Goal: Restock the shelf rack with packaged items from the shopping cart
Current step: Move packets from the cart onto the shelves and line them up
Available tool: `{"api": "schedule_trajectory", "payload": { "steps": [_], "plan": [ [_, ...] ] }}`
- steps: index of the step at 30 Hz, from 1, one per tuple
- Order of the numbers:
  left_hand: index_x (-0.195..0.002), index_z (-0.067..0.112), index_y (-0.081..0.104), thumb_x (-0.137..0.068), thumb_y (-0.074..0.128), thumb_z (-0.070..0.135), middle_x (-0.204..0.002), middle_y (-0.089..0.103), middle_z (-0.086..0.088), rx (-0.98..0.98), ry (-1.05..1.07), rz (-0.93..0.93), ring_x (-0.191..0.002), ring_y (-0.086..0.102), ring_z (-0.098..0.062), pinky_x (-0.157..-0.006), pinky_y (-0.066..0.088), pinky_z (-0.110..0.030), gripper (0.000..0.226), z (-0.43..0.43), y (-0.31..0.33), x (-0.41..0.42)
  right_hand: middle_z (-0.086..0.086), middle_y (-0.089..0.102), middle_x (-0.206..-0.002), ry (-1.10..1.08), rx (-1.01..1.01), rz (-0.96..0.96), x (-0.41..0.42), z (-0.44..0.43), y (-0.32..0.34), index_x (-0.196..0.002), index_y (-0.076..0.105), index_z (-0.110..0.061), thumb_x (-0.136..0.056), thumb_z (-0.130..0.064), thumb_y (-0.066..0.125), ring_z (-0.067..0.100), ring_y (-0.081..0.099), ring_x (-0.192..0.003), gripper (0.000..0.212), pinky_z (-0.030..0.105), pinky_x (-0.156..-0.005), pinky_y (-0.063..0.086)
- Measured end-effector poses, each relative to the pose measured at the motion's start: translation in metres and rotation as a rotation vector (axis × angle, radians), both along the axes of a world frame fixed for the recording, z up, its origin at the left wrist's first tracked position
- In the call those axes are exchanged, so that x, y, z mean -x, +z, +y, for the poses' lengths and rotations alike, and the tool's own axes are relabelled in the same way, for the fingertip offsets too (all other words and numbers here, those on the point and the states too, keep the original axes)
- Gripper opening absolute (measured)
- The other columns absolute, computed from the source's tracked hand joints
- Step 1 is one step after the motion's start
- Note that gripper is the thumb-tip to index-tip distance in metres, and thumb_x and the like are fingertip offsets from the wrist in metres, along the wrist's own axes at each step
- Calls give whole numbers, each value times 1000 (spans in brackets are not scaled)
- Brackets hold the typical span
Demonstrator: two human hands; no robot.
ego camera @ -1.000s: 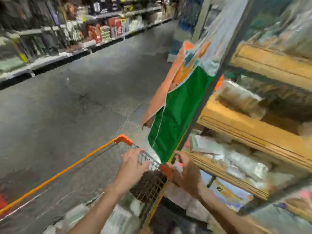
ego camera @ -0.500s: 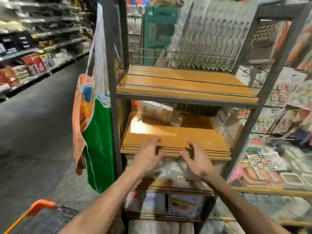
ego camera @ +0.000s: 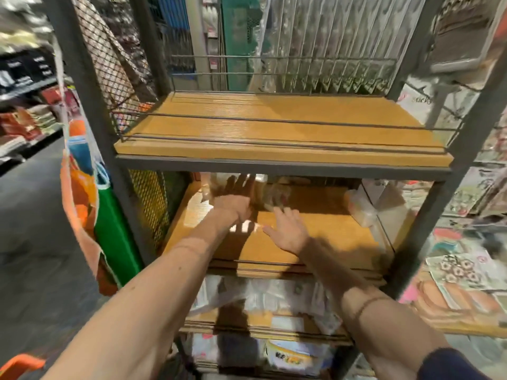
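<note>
Both hands are held inside the rack, at its middle shelf.
Fingers of the left hand are laid straight on a clear packet at 12 o'clock (blurred); those of the right hand are spread above the shelf.

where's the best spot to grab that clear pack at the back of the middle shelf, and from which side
Take the clear pack by its near edge, coming straight in from the open front. It sits far back beside the mesh wall, with the upper shelf low over it, so top and left look blocked. Blur hides its exact shape.
</note>
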State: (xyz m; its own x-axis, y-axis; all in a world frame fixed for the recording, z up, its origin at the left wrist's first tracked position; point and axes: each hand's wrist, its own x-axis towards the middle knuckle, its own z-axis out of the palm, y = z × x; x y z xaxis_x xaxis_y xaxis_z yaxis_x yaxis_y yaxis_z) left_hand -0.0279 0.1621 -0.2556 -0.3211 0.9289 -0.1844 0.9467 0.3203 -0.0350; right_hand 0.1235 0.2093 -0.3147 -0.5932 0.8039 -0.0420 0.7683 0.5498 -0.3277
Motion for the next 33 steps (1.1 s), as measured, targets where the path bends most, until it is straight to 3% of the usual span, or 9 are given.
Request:
{"api": "schedule_trajectory", "payload": {
  "steps": [3,5,10,13,19,22,25,29,33],
  "plan": [
    [-154,31,-1,-92,48,59,-162,-5,3,-20,-36,99,-149,0,-26,-118,3,-48,84,15,-6,3,13,51,-130,-27,-105,56,8,1,-8,-136,43,-20,-93,-54,46,31,46,-120,55,44,-101,38],
    [-152,31,-13,-88,58,53,-161,-14,-1,-65,-62,177,-149,-10,-27,-118,-1,-48,98,18,-6,0,15,55,-123,-78,-186,124,8,-1,-7,-127,49,-14,-92,-51,52,30,51,-115,51,40,-97,41],
    [-148,27,24,-82,69,28,-150,25,-13,-129,-125,380,-140,25,-33,-113,26,-46,80,2,-10,-1,14,52,-122,-94,-292,162,-1,-5,-8,-126,48,-6,-96,-32,53,26,55,-107,40,33,-92,44],
    [-125,20,49,-93,56,15,-120,58,-9,-245,-141,303,-101,60,-25,-83,53,-36,33,-16,-6,-3,13,50,-120,-71,-222,223,-5,-4,2,-125,48,-5,-94,-32,54,25,56,-106,41,32,-89,46],
    [-113,11,63,-77,71,9,-103,64,-12,-521,-354,291,-92,58,-29,-73,51,-39,37,-78,9,1,10,50,-95,16,-223,545,-43,-32,24,-92,54,-2,-84,-19,69,17,53,-66,24,18,-50,44],
    [-113,7,64,-86,50,13,-98,63,-13,-734,-548,252,-88,52,-27,-66,48,-38,31,-122,17,0,1,50,-95,-63,-138,527,-62,-60,27,-88,53,-16,-84,-27,70,10,54,-69,21,21,-51,48],
    [-118,5,56,-92,54,12,-103,64,-15,-834,-603,204,-92,57,-30,-74,47,-41,27,-173,27,-3,-5,55,-100,-22,140,544,-83,-97,18,-96,62,-29,-77,-32,78,11,63,-88,25,25,-62,52],
    [-120,2,55,-87,63,11,-105,62,-15,-926,-436,-87,-95,57,-30,-83,46,-37,35,-257,43,5,-6,53,-103,172,35,704,-44,-158,64,-106,57,-20,-81,-21,74,7,60,-78,30,22,-63,49],
    [-105,13,62,-84,71,33,-93,62,3,-1021,103,-466,-82,55,-11,-75,47,-27,31,-334,49,24,-7,53,-97,360,99,768,2,-214,64,-107,56,-17,-82,-27,73,10,59,-78,32,23,-64,48]
  ]
}}
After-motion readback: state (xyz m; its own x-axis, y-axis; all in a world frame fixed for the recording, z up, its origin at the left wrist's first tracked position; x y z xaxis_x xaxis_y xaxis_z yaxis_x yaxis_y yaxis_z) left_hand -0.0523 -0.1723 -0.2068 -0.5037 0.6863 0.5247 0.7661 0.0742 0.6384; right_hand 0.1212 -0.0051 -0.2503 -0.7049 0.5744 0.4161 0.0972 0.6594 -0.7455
